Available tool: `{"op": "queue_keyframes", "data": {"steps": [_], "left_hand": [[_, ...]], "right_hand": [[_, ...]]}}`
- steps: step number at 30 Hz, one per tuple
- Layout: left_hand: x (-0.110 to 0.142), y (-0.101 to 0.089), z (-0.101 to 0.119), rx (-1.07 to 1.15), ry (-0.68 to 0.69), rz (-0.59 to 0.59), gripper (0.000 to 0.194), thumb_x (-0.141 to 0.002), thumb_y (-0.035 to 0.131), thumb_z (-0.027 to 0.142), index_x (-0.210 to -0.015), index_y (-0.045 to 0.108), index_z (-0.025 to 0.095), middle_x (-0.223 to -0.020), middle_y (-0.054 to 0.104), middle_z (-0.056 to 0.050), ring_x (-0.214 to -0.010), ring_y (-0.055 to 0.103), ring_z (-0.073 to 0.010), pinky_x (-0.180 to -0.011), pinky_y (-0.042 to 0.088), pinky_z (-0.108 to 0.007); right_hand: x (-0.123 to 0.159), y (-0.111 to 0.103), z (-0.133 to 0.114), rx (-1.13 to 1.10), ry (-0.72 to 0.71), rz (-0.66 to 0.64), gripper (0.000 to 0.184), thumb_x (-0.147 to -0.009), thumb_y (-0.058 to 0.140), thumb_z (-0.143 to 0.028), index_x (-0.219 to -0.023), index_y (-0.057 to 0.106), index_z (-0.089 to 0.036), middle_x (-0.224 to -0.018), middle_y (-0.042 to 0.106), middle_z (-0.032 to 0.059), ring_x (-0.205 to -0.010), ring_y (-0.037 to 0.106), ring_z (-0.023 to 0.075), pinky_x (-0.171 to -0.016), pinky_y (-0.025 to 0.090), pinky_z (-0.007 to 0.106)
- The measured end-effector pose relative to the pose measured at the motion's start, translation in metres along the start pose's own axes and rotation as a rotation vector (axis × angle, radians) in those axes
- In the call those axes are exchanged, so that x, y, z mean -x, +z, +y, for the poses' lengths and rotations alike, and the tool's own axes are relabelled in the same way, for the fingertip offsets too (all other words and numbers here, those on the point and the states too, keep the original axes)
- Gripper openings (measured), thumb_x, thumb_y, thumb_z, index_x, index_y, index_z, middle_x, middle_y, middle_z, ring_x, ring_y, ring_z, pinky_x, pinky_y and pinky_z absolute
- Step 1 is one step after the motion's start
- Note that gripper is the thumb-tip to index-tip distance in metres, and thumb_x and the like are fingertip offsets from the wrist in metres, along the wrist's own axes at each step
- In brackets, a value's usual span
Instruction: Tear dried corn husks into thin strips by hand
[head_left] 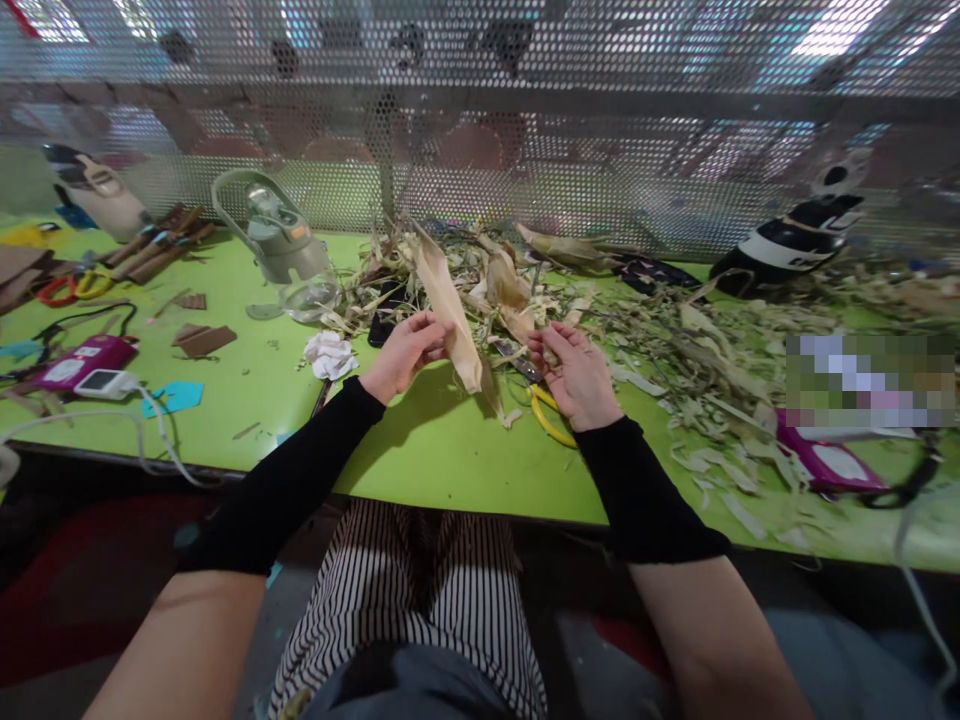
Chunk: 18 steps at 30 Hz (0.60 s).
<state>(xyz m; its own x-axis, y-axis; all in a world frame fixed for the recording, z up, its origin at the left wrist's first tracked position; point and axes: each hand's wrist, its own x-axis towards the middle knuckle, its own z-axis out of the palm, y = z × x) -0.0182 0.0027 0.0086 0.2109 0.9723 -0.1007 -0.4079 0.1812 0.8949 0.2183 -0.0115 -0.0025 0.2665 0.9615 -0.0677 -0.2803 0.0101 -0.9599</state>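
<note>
A long, pale, dry corn husk stands tilted in front of me, with its lower end just above the green table. My left hand pinches its left edge between thumb and fingers. My right hand is to the right of the husk, its fingers drawn together; whether a small scrap is between them I cannot make out. Scissors with yellow handles lie by my right hand, their blades partly covered by bits of husk. Behind both hands spreads a heap of dry husks.
A grey-green bottle stands at the back left, with a crumpled white tissue nearer me. Husk shreds cover the right side. Purple boxes with cables, one at left and one at right, lie near the edge. Perforated metal screen closes the back.
</note>
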Motion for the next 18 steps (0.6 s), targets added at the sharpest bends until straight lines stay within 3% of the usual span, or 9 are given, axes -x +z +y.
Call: {"op": "queue_keyframes", "data": {"steps": [3,6,10,13,16,18], "left_hand": [[-0.003,-0.004,0.006,0.049,0.049,0.100,0.032,-0.076,0.083,0.021,-0.076,0.051,0.019,-0.068,0.058,0.007,-0.057,0.054,-0.0036,-0.066,0.051,-0.020],[-0.006,-0.008,0.009,0.071,0.065,0.144,0.033,-0.075,0.083,0.022,-0.077,0.050,0.019,-0.069,0.060,0.006,-0.059,0.057,-0.0041,-0.066,0.051,-0.020],[-0.007,-0.008,0.008,0.049,0.064,0.151,0.034,-0.074,0.084,0.023,-0.076,0.050,0.019,-0.067,0.057,0.008,-0.056,0.054,-0.0030,-0.064,0.050,-0.018],[-0.008,-0.006,0.004,0.027,0.068,0.149,0.037,-0.073,0.086,0.024,-0.075,0.048,0.020,-0.064,0.052,0.009,-0.054,0.048,-0.0022,-0.062,0.049,-0.017],[-0.009,-0.003,0.001,0.016,0.059,0.141,0.037,-0.074,0.086,0.022,-0.074,0.048,0.019,-0.065,0.053,0.008,-0.056,0.050,-0.0027,-0.061,0.048,-0.017],[-0.009,-0.002,0.000,0.008,0.032,0.122,0.035,-0.075,0.084,0.020,-0.073,0.050,0.019,-0.066,0.055,0.007,-0.057,0.051,-0.0031,-0.061,0.047,-0.017]], "right_hand": [[-0.009,-0.005,0.004,0.014,-0.044,0.041,0.038,-0.071,0.090,-0.031,-0.086,0.055,-0.027,-0.083,0.072,-0.0027,-0.076,0.070,0.0138,-0.061,0.060,0.023],[-0.013,-0.010,0.007,0.057,-0.100,0.129,0.036,-0.073,0.086,-0.031,-0.092,0.056,-0.027,-0.095,0.071,0.0001,-0.089,0.069,0.0166,-0.074,0.061,0.029],[-0.013,-0.017,0.003,0.409,-0.463,0.331,0.031,-0.080,0.080,-0.032,-0.104,0.061,-0.026,-0.123,0.067,0.0070,-0.123,0.061,0.0246,-0.101,0.054,0.041],[-0.021,-0.013,0.000,0.731,-0.663,0.236,0.015,-0.088,0.071,-0.034,-0.098,0.069,-0.024,-0.118,0.071,0.0102,-0.119,0.061,0.0288,-0.107,0.048,0.049],[-0.041,0.004,0.004,0.902,-0.577,0.075,0.015,-0.089,0.066,-0.034,-0.081,0.071,-0.023,-0.092,0.075,0.0088,-0.096,0.067,0.0283,-0.100,0.051,0.048],[-0.055,0.019,0.011,0.961,-0.514,0.022,0.018,-0.088,0.068,-0.035,-0.074,0.070,-0.024,-0.083,0.074,0.0079,-0.091,0.067,0.0287,-0.098,0.051,0.048]]}}
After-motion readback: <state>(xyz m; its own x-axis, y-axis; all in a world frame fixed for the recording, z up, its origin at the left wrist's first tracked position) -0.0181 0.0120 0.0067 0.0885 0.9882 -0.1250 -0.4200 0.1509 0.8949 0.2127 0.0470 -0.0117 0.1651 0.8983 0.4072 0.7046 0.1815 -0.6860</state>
